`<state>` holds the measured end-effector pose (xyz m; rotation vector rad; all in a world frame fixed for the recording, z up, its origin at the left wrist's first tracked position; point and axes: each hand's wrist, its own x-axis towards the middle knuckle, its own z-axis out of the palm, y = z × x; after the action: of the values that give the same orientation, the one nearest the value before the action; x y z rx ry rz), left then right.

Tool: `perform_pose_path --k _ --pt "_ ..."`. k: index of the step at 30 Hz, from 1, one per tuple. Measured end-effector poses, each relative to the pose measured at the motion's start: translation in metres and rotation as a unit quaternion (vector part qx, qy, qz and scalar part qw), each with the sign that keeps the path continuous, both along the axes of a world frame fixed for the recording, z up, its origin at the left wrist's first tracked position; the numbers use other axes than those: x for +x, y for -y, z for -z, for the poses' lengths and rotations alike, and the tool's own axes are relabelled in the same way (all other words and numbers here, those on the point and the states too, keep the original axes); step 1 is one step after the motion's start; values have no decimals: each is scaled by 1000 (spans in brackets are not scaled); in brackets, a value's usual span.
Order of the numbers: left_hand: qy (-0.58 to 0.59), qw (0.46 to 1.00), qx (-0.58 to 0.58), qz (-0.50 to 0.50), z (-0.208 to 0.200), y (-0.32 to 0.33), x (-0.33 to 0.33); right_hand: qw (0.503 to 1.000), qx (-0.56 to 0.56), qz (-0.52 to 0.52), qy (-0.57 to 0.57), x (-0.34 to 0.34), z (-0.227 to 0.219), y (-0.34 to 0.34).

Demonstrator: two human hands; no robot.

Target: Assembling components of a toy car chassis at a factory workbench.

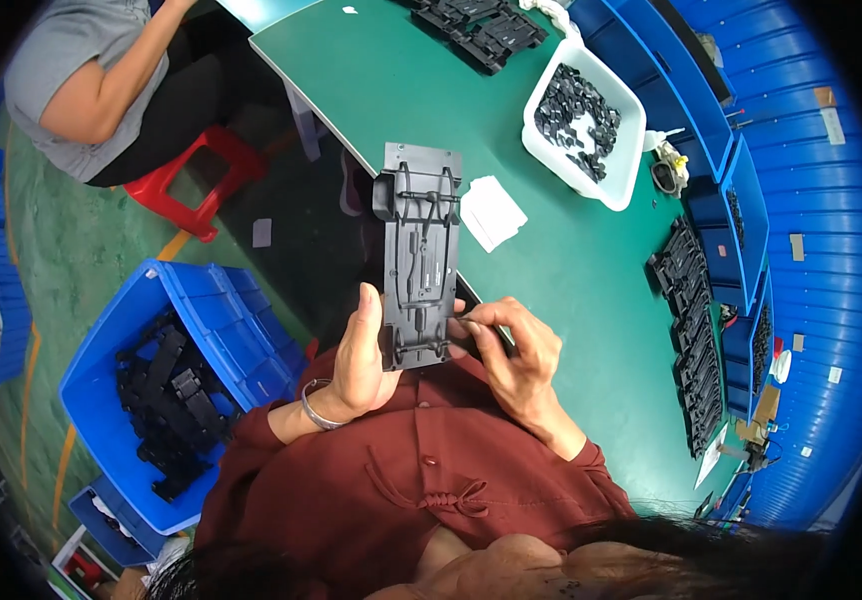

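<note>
A long dark grey plastic toy-vehicle chassis [421,255] stands lengthwise before my chest, its moulded underside with rods and axle shapes facing me. My left hand [361,350] grips its lower left edge, thumb up along the side and the other fingers hidden behind it. At the lower right corner, my right hand [519,355] is closed in a pinch, thumb and forefinger together beside the chassis. Whatever small piece that pinch holds, if any, is too small to make out.
A white basin [634,150] of small black parts sits on the green table [571,270], near white paper cards [492,213]. Black chassis parts [691,335] line the right side by blue bins [746,220]. At left are a blue crate [241,320], a red stool [191,185] and a seated person [91,90].
</note>
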<state>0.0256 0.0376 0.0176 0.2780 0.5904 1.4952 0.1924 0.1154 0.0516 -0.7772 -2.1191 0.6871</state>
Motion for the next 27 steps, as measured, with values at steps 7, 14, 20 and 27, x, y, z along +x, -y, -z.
perform_pose_path --k 7,14,20,27 --pt "1 1000 23 13 -6 16 -8 956 -286 -22 -57 -1 -5 4" --pt "-61 997 30 -45 -14 42 -18 967 -211 -127 -60 -21 5 -4" --pt "-116 991 7 -70 -10 58 -30 888 -396 -188 -135 -43 12 -1" --pt "-147 983 -12 -112 -23 69 -34 897 -335 -243 -153 -63 23 -2"
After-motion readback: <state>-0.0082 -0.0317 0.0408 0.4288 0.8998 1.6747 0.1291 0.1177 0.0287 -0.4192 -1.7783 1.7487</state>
